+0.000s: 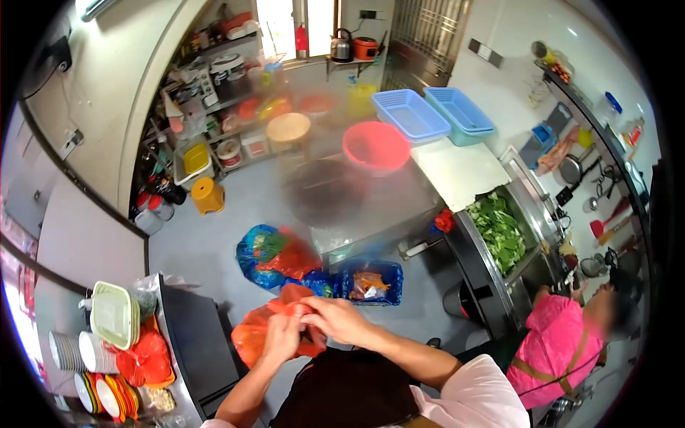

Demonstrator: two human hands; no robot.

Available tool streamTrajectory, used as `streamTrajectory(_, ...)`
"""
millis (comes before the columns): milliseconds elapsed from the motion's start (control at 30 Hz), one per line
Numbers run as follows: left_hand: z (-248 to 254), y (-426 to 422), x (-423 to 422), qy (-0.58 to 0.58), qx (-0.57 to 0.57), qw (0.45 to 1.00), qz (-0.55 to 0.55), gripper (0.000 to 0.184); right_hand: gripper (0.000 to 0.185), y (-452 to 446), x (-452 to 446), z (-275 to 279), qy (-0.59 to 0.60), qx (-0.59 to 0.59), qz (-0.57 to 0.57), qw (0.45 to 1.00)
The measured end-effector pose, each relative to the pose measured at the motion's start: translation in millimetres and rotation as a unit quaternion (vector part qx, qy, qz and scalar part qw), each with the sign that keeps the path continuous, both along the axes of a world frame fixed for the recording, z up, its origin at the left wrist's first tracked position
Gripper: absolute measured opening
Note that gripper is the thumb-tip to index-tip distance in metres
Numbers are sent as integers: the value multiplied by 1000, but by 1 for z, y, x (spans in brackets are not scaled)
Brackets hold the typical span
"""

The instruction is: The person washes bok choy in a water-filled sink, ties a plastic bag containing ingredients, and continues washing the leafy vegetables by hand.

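Note:
Close in front of my body hangs an orange-red plastic bag (pixel 251 335), its contents hidden. My left hand (pixel 284 334) pinches the gathered top of the bag. Beside it, nearly touching, my right hand (pixel 335 319) grips the same bunched plastic with bent fingers. On the floor just beyond lies a blue plastic bag (pixel 255 250) with green stuff inside and a red bag (pixel 294 257) against it. A basket lined with blue plastic (pixel 397 274) stands to the right of these, with orange and pale scraps in it.
At left, a counter holds stacked plates (pixel 96 353), pale green baskets (pixel 114 314) and a tied red bag (pixel 146 357). A person in pink (pixel 553 349) works at the sink, near leafy greens (pixel 497 232). A yellow stool (pixel 207 196) and steel table (pixel 385 207) stand ahead.

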State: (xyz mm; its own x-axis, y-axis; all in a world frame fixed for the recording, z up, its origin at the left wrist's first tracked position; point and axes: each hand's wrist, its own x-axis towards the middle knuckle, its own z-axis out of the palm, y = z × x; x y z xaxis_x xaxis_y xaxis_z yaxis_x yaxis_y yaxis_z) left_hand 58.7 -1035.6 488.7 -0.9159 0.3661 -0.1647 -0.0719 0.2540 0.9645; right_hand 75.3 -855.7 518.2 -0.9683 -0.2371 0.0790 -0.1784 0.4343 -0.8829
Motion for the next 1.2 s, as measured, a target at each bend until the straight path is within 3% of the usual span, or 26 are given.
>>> streamTrajectory(33,5,-6,-4,19,-14,1000,18,39,30,-7,-4,-11,69,31,-17,997)
streamTrajectory(133,35,-10,-8,58,-52,996,51,42,29,-18,-6,-6,87,59,7,994)
streamTrajectory(200,28,-6,-9,97,-7,990,98,38,63,-22,-4,15,-46,35,-9,998)
streamTrajectory(267,26,-11,-9,130,-21,986,102,26,71,-21,-7,20,-117,-150,24,981)
streamTrajectory(300,27,-17,-8,142,-73,984,76,26,69,-15,-12,13,-147,-144,88,975)
streamTrajectory(333,31,-17,-6,152,-125,979,50,26,70,-10,-15,12,-113,-95,116,982)
streamTrajectory(400,38,-5,-3,207,-98,973,14,26,60,7,-20,25,6,156,157,975)
streamTrajectory(500,47,2,-3,204,-115,972,-26,33,50,12,-31,6,199,149,81,965)
streamTrajectory(600,52,10,-4,260,-155,953,-27,23,47,15,-52,-3,340,-6,130,932)
streamTrajectory(700,51,10,-4,303,-169,938,0,9,54,-11,-55,-52,228,-184,181,939)
streamTrajectory(867,33,-19,-12,283,-212,931,88,12,24,-59,-58,-77,38,-49,-3,998)
streamTrajectory(933,3,-39,-18,147,-101,976,123,14,18,-77,-62,-72,-8,73,-33,997)
streamTrajectory(1000,-11,-66,-33,251,-105,960,73,16,18,-102,-71,-69,-48,105,-55,992)
streamTrajectory(1067,-24,-99,-53,303,-95,947,46,15,17,-134,-83,-99,-118,18,-82,989)
streamTrajectory(1133,-26,-134,-74,237,-7,971,12,16,24,-162,-99,-71,-250,-103,-74,960)
streamTrajectory(1167,-21,-150,-86,229,3,973,-4,18,26,-177,-105,-57,-234,-172,-64,955)
streamTrajectory(1200,-15,-168,-98,242,2,970,-22,18,29,-182,-108,-88,-231,-255,-22,939)
